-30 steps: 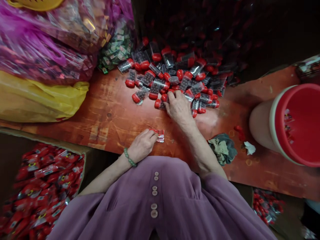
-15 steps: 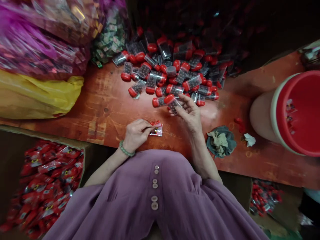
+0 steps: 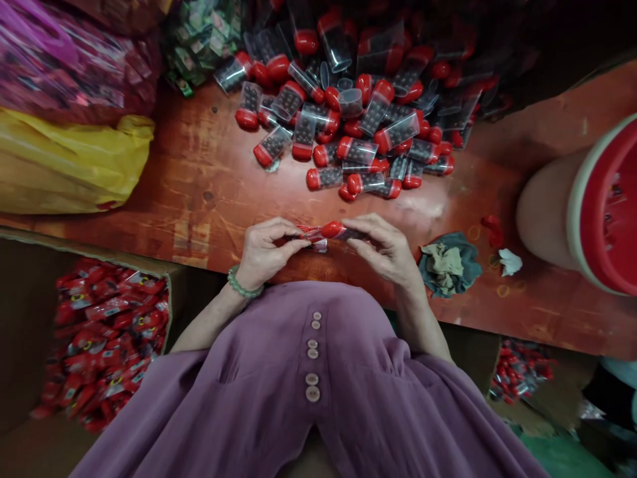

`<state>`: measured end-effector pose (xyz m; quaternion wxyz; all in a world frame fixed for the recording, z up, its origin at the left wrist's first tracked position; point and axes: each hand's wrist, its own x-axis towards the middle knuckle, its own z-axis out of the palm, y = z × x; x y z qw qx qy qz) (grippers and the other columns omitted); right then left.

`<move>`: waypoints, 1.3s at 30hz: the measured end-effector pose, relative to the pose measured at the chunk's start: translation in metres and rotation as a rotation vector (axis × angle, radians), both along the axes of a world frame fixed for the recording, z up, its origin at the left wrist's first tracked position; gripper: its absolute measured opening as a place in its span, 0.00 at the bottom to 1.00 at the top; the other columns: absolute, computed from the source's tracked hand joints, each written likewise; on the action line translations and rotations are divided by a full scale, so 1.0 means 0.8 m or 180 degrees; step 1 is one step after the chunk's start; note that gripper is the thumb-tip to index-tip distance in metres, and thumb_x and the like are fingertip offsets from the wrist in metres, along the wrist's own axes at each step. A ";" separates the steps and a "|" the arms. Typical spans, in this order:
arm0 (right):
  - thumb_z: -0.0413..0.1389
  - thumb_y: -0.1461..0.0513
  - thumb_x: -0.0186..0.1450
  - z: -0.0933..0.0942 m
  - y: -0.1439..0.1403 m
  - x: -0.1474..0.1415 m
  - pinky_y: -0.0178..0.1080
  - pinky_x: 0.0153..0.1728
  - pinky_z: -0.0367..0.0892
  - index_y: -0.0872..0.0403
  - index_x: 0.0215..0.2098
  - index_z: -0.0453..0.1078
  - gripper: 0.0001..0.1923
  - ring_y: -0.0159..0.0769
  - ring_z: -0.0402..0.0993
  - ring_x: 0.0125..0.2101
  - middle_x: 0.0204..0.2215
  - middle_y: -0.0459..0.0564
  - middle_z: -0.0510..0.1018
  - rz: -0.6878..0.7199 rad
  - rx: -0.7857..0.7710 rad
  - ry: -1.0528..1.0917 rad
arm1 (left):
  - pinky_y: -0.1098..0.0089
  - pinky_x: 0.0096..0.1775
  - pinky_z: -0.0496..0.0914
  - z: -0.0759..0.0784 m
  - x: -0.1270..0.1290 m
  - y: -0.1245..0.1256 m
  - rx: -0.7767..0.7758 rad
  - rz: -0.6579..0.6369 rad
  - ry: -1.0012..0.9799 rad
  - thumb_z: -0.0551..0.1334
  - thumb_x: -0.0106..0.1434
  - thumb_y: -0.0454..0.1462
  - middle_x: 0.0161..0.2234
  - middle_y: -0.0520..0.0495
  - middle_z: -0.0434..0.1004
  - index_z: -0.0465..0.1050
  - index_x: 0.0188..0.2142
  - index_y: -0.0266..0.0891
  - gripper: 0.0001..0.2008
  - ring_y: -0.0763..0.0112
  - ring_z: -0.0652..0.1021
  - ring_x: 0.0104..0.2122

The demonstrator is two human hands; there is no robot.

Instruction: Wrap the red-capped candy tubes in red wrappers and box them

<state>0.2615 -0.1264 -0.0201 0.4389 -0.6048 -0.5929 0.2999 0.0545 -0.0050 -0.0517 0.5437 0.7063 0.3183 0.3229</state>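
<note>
My left hand, with a green bead bracelet at the wrist, pinches the edge of a small red printed plastic packet. My right hand grips a small clear container with a red rounded end, the red end pointing left against the packet's mouth. Fingers cover most of its clear part. Whether the red end is inside the packet I cannot tell. Another small packet shows just below, partly hidden. Beyond the hands lies a heap of similar red-ended clear containers with dark round pieces inside.
A pinkish bucket with a red basin on top stands at right. Near it lies a crumpled dark cloth. Plastic bags, one of them yellow, fill the left. Below the table edge, a cardboard box holds red filled packets.
My right hand has brought the container down from beside the heap to the packet in my left hand. The container has turned to point its red end left. The whole view has shifted slightly.
</note>
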 end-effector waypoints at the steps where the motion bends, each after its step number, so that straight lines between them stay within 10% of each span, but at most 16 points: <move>1: 0.57 0.66 0.68 0.002 0.000 0.001 0.43 0.48 0.73 0.43 0.57 0.72 0.20 0.36 0.76 0.45 0.45 0.49 0.79 0.0101 -0.0017 -0.0113 | 0.71 0.34 0.74 -0.001 -0.001 0.001 -0.0042 -0.0018 0.0028 0.73 0.53 0.34 0.28 0.50 0.82 0.82 0.28 0.40 0.03 0.73 0.78 0.28; 13: 0.52 0.66 0.70 0.016 0.009 0.001 0.40 0.40 0.72 0.52 0.54 0.73 0.16 0.36 0.75 0.38 0.39 0.52 0.77 0.0918 -0.0726 -0.0914 | 0.70 0.34 0.72 -0.016 -0.009 -0.003 -0.0348 -0.0427 0.0238 0.72 0.54 0.37 0.28 0.48 0.81 0.82 0.29 0.39 0.04 0.72 0.78 0.28; 25: 0.51 0.60 0.72 -0.009 0.017 -0.006 0.37 0.35 0.74 0.50 0.57 0.71 0.17 0.30 0.75 0.32 0.41 0.50 0.75 0.1080 -0.1088 0.0487 | 0.72 0.32 0.73 -0.008 -0.013 0.005 -0.1308 -0.0880 0.0473 0.70 0.56 0.43 0.29 0.47 0.84 0.84 0.33 0.38 0.10 0.71 0.79 0.27; 39: 0.62 0.56 0.63 -0.042 0.019 -0.039 0.28 0.18 0.65 0.53 0.45 0.75 0.14 0.21 0.66 0.18 0.29 0.42 0.77 -0.0272 -0.1410 0.2411 | 0.69 0.33 0.80 -0.008 -0.015 0.010 -0.3572 -0.0820 -0.0610 0.76 0.46 0.52 0.31 0.39 0.84 0.82 0.34 0.37 0.23 0.62 0.84 0.30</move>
